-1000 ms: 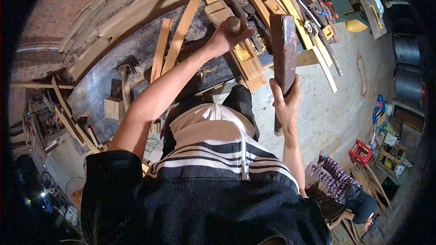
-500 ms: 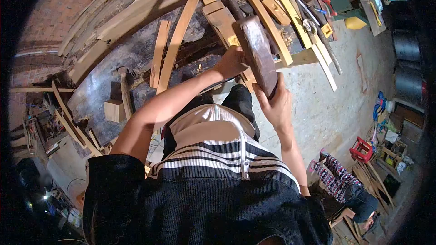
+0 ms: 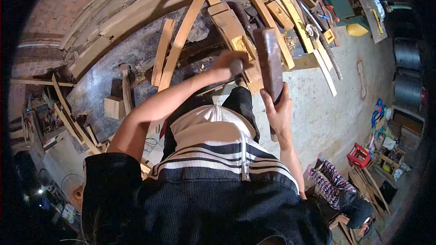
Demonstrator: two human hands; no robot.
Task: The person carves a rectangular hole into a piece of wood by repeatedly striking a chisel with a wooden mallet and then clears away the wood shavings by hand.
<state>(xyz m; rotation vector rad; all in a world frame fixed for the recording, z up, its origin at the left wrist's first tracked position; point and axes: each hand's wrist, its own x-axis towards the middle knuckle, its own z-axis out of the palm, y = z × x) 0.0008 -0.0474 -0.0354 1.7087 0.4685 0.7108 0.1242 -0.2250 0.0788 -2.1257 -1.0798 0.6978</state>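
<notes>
My right hand [image 3: 279, 111] grips a heavy dark wooden mallet [image 3: 271, 66] near its lower end, its long head pointing away from me. My left hand [image 3: 222, 67], slightly blurred, is closed around a round-ended tool handle [image 3: 236, 66]; the rest of that tool is hidden. Beneath both hands lies a thick wooden beam [image 3: 226, 20] with a rough yellowish cut recess [image 3: 239, 44] in its upper face. The mallet is to the right of the handle, apart from it.
Wooden strips [image 3: 188, 27] lie around the beam on a dark bench. A hammer-like tool [image 3: 126, 86] and a wooden block [image 3: 114, 107] are at left. Another person [image 3: 338, 186] is at lower right, near a red crate [image 3: 359, 156]. A yellow folding rule [image 3: 290, 11] lies top right.
The mallet has shifted right and slightly down, away from the left hand. My left hand has turned so the handle's round end shows, and the recess is more visible.
</notes>
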